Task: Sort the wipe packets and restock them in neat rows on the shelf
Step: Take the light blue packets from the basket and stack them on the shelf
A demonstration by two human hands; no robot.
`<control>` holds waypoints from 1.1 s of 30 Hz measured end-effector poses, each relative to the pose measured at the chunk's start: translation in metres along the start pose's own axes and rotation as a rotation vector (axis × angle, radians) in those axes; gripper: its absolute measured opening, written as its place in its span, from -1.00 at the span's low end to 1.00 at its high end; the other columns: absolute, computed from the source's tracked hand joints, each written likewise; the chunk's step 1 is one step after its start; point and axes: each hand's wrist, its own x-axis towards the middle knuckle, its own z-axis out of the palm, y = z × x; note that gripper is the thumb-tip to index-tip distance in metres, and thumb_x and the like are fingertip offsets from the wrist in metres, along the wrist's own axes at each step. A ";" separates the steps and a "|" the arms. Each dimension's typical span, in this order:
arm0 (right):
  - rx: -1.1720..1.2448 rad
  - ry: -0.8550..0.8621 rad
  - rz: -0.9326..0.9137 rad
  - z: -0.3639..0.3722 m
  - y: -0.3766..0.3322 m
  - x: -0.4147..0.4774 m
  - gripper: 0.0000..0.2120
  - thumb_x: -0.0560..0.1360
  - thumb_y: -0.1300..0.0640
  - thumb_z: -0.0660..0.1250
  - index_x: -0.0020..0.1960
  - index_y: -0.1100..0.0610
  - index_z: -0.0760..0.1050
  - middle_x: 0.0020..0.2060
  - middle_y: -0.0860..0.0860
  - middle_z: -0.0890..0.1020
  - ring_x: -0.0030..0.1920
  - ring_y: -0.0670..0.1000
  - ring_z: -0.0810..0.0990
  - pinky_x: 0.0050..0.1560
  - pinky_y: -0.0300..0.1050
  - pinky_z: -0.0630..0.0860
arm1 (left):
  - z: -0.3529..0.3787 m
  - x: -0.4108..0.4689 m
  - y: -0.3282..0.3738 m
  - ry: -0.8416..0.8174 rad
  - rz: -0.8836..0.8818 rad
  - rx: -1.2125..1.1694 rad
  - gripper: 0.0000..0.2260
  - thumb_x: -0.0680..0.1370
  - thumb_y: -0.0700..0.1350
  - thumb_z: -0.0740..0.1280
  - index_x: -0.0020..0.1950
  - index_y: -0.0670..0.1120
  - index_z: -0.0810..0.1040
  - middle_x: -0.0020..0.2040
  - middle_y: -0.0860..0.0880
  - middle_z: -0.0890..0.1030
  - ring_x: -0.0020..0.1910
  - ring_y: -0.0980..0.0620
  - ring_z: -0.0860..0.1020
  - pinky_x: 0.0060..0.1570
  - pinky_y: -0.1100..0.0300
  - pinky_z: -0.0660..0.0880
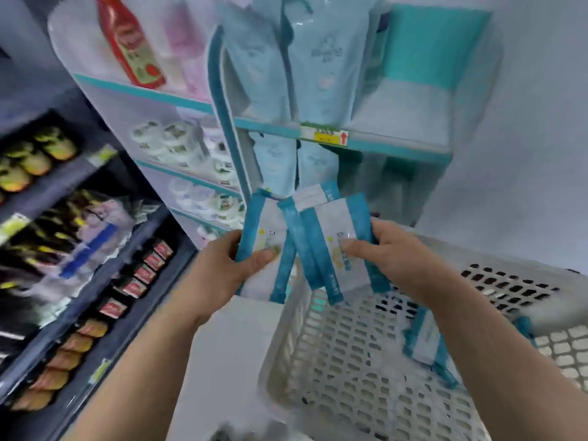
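The left hand (235, 265) grips one white-and-teal wipe packet (265, 227). The right hand (391, 249) pinches a fanned bunch of packets (337, 227) just beside it, above the white basket (334, 361), where a spare packet (423, 338) lies. Their print is too blurred to read. The far shelf (397, 148) carries a yellow price label (324, 136) with a red arrow.

Teal-edged shelf (397, 148): light-blue pouches (318, 65) stand upright, side by side, on the upper board. A yellow price label (324, 136) sits on that board's front edge. Lower pouches (280, 163) of the same kind stand on the board beneath. White perforated basket (334, 361): one wipe packet (421, 337) leans against its right wall. Print is blurred and unreadable.
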 end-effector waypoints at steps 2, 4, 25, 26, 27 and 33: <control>0.025 -0.011 -0.068 0.051 -0.040 0.018 -0.89 0.55 0.12 0.33 0.05 0.02 0.59 -0.07 -0.03 0.71 -0.04 0.03 0.68 0.03 0.01 0.58 | -0.055 -0.014 -0.002 0.048 0.002 -0.090 -0.71 0.46 -0.02 0.46 0.15 -0.06 0.59 0.01 -0.03 0.70 -0.07 -0.03 0.69 -0.22 0.14 0.59; 0.049 -0.038 -0.115 0.107 -0.077 0.038 -0.88 0.53 0.12 0.35 0.04 0.03 0.60 -0.05 -0.01 0.71 -0.01 0.06 0.68 0.10 0.06 0.57 | -0.110 -0.027 -0.008 0.094 0.008 -0.151 -0.64 0.40 -0.02 0.49 0.15 -0.10 0.58 0.00 -0.08 0.70 -0.12 -0.08 0.69 -0.29 0.10 0.60; 0.251 -0.506 -0.126 0.494 -0.286 0.235 -0.88 0.57 0.25 0.27 0.03 0.11 0.56 -0.06 0.07 0.69 -0.07 0.06 0.67 -0.10 -0.02 0.59 | -0.486 -0.047 -0.090 0.807 0.039 -0.487 -0.65 0.36 -0.27 0.51 0.10 -0.10 0.54 0.04 -0.06 0.69 -0.04 -0.10 0.69 0.01 -0.12 0.60; 0.250 -0.516 -0.127 0.504 -0.294 0.250 -0.88 0.57 0.24 0.27 0.06 0.12 0.55 -0.05 0.07 0.69 -0.06 0.06 0.67 -0.11 -0.03 0.59 | -0.498 -0.038 -0.091 0.814 0.048 -0.490 -0.61 0.33 -0.26 0.52 0.11 -0.11 0.54 0.05 -0.07 0.69 -0.03 -0.10 0.68 0.00 -0.09 0.61; 0.252 -0.533 -0.131 0.513 -0.302 0.263 -0.87 0.57 0.24 0.27 0.08 0.14 0.55 -0.04 0.07 0.69 -0.05 0.06 0.67 -0.10 -0.02 0.59 | -0.510 -0.028 -0.091 0.824 0.061 -0.489 -0.57 0.29 -0.25 0.53 0.12 -0.11 0.54 0.05 -0.07 0.69 -0.03 -0.08 0.68 -0.03 -0.03 0.62; 0.219 -0.686 -0.156 0.567 -0.351 0.348 -0.80 0.58 0.27 0.25 0.18 0.23 0.52 0.06 0.15 0.66 0.06 0.16 0.65 0.13 0.17 0.55 | -0.579 0.032 -0.100 0.936 0.071 -0.471 -0.64 0.42 -0.30 0.48 0.15 -0.04 0.54 0.04 -0.04 0.69 -0.01 -0.06 0.67 0.00 -0.01 0.61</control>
